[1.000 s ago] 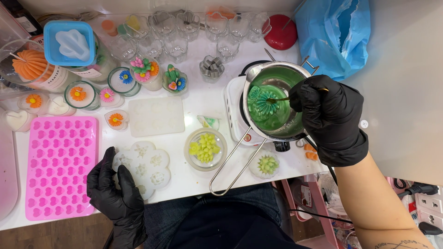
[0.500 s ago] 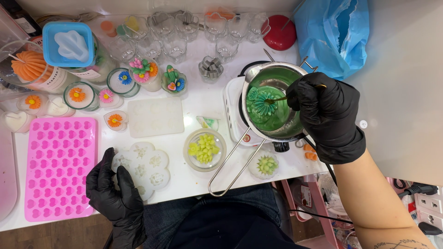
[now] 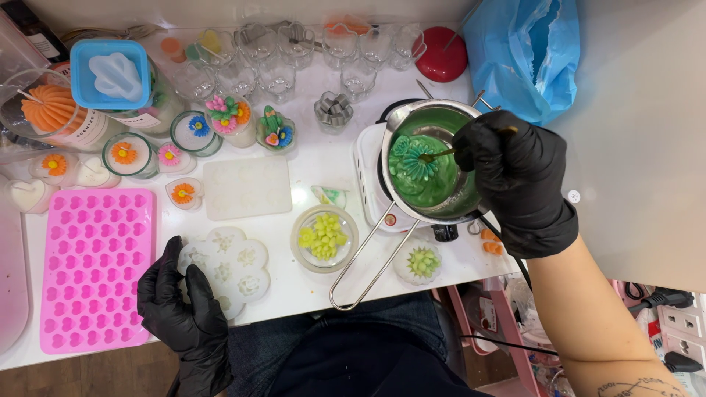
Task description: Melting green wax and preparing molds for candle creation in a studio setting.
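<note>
Pink mould (image 3: 95,266): silicone tray of small heart cavities, flat on the white table (image 3: 323,158) at far left; no hand on it.
Left hand (image 3: 180,305): black-gloved, fingers loosely curled, resting on the near-left edge of the clear flower mould (image 3: 232,268); it steadies the mould and grips nothing.
Blue-lidded container (image 3: 110,73): square blue lid, back left, on a jar with a white paper label of dark print, beside an orange ribbed candle (image 3: 48,106).
Finished pieces (image 3: 220,117): small glasses topped with coloured wax flowers, in a row behind a flat translucent sheet.
Glass dish (image 3: 322,237): round, holding yellow-green wax bits, between the flower mould and the pot handle.
Melting pot (image 3: 430,165): steel, long wire handle pointing toward the person, seated on a white hot plate (image 3: 371,184); green molten wax inside, with a ribbed green shape on the surface.
Right hand (image 3: 515,180): black-gloved, closed around a thin gold-coloured spoon (image 3: 441,154) whose tip sits in the wax.
Step in hand: judged to be stirring or lifting the green wax.
Next move: calls for a level, slow carry of the spoon leftward, clear of the pot rim and handle.
Blue bag (image 3: 526,51): crumpled plastic, back right, next to a red round lid (image 3: 441,55).
</note>
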